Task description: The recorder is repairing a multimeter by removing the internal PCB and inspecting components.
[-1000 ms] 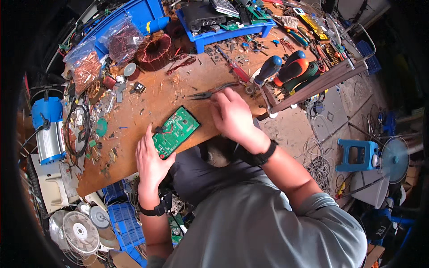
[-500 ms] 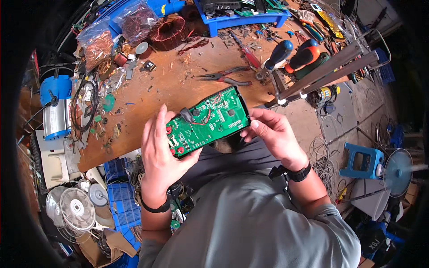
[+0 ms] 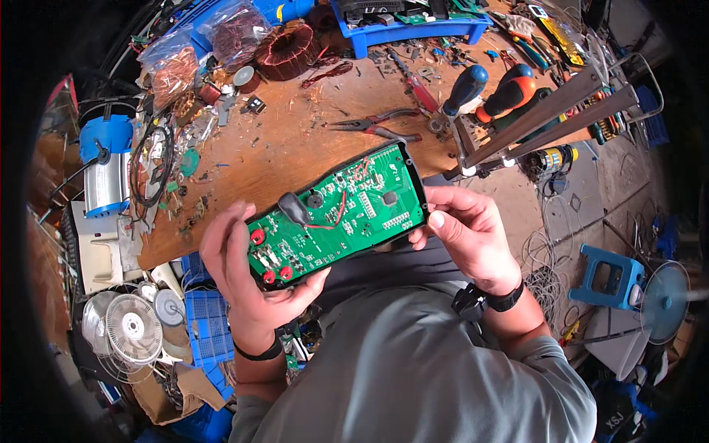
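An opened multimeter, a green circuit board in a black casing, is held over my lap near the bench edge. Red rings mark its lower left end, and a black covered part on thin red and black wires lies across the board. Wrapped around the left end, my left hand has its thumb along the near edge and fingers along the far side. My right hand pinches the right end at the casing's corner, thumb on top. The casing's underside is hidden.
Pliers lie on the wooden bench beyond the multimeter. Screwdrivers stand in a metal rack at the right edge. Copper coils, bagged wire and scraps crowd the far left. A blue tray sits at the back.
The multimeter appears larger and more of its board shows. Its left end has shifted left and nearer me with my left hand. My right hand stays at the right end.
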Demonstrator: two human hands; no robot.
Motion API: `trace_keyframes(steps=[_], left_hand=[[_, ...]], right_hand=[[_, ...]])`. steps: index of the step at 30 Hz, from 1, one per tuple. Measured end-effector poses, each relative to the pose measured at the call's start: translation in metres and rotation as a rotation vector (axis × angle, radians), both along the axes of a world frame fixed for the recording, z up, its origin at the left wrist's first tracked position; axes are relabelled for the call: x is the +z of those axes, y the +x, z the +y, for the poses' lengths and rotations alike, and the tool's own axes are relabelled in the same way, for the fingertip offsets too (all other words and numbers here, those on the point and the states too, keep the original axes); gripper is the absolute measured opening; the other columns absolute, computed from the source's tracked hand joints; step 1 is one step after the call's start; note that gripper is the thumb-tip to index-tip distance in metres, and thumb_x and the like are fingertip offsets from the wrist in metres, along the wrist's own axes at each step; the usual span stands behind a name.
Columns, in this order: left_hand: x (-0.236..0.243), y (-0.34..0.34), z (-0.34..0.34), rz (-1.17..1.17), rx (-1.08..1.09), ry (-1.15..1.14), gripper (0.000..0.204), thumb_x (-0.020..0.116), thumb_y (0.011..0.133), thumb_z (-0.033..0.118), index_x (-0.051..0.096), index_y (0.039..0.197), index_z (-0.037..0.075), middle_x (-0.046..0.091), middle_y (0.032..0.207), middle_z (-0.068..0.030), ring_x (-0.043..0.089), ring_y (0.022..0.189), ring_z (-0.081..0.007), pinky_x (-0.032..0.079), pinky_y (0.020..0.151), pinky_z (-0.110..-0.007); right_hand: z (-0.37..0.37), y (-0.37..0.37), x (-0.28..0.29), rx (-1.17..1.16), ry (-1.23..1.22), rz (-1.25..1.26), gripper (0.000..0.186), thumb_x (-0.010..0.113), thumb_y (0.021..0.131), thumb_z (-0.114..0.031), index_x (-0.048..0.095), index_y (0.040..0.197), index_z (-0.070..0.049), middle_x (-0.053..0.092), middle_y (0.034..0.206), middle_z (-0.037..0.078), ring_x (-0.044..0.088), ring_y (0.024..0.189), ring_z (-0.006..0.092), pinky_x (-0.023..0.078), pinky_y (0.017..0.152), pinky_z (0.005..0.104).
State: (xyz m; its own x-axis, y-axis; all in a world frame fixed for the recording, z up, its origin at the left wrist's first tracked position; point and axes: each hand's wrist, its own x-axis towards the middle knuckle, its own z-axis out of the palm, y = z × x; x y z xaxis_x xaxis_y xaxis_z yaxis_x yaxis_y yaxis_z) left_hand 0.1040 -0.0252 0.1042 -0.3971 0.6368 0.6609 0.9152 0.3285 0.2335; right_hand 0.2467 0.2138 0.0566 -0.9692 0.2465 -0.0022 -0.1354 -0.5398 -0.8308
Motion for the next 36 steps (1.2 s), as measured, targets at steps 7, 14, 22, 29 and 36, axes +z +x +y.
trace_keyframes(steps=[7, 14, 22, 29, 36], left_hand=[[0.025, -0.006, -0.005, -0.109, 0.098, -0.098, 0.128, 0.067, 0.052, 0.082, 0.043, 0.138, -0.009, 0.041, 0.137, -0.0231, 0.047, 0.122, -0.0418, 0.039, 0.101, -0.051], [-0.018, -0.025, 0.017, -0.486, -0.550, 0.601, 0.136, 0.075, 0.061, 0.056, -0.003, 0.150, -0.011, 0.014, 0.153, -0.0341, 0.014, 0.147, -0.0420, 0.005, 0.118, -0.055], [-0.015, -0.034, 0.011, -0.495, -0.500, 0.539, 0.143, 0.067, 0.064, 0.081, -0.012, 0.155, 0.004, 0.011, 0.159, -0.0284, 0.010, 0.149, -0.0433, 0.006, 0.118, -0.061], [-0.007, -0.039, 0.005, -0.485, -0.524, 0.491, 0.143, 0.069, 0.063, 0.079, -0.011, 0.155, 0.004, 0.010, 0.159, -0.0284, 0.009, 0.149, -0.0437, 0.005, 0.117, -0.061], [-0.005, -0.038, 0.004, -0.500, -0.531, 0.515, 0.145, 0.072, 0.062, 0.076, -0.011, 0.154, 0.001, 0.010, 0.158, -0.0295, 0.008, 0.149, -0.0454, 0.005, 0.117, -0.061]], right_hand=[[0.001, -0.007, -0.004, -0.054, 0.039, -0.031, 0.032, 0.060, 0.098, -0.013, 0.059, 0.125, 0.005, 0.069, 0.099, 0.013, 0.066, 0.080, 0.0185, 0.055, 0.071, 0.0313], [0.009, -0.010, -0.018, -0.053, -0.075, -0.045, 0.029, 0.059, 0.098, -0.013, 0.060, 0.121, 0.005, 0.070, 0.095, 0.012, 0.066, 0.078, 0.0187, 0.055, 0.070, 0.0311], [0.009, -0.021, -0.020, -0.059, -0.051, -0.045, 0.029, 0.059, 0.099, -0.013, 0.061, 0.121, 0.005, 0.070, 0.093, 0.013, 0.066, 0.076, 0.0193, 0.055, 0.069, 0.0313], [0.005, -0.028, -0.022, -0.026, -0.041, -0.114, 0.029, 0.057, 0.100, -0.015, 0.061, 0.120, 0.005, 0.069, 0.092, 0.012, 0.066, 0.075, 0.0190, 0.054, 0.067, 0.0302], [0.003, -0.031, -0.022, -0.016, -0.012, -0.106, 0.029, 0.057, 0.100, -0.015, 0.061, 0.121, 0.005, 0.070, 0.090, 0.012, 0.066, 0.074, 0.0182, 0.054, 0.064, 0.0288]])
